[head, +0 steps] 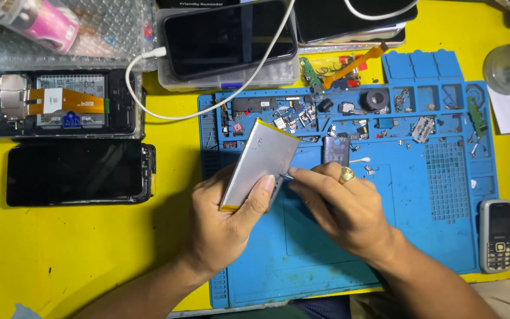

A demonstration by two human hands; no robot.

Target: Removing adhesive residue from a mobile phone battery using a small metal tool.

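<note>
Flat silver battery pack (261, 162) with yellow-edged ends, tilted, raised above the blue repair mat (438, 236), near its left half. Gripped along its lower end by the left hand (222, 227), thumb across the silver face. At its right edge, the right hand (340, 210), ring on one finger, fingertips pinched narrow on something thin, too small to identify. Behind, on the mat's tray section, small screws, chips and a black round part (375, 99). Off to the left on the yellow table (78, 254), an opened phone (60, 103) and a dark screen (75, 172). At far right, a small keypad phone (495, 235). A white cable (208, 109) across the top.
</note>
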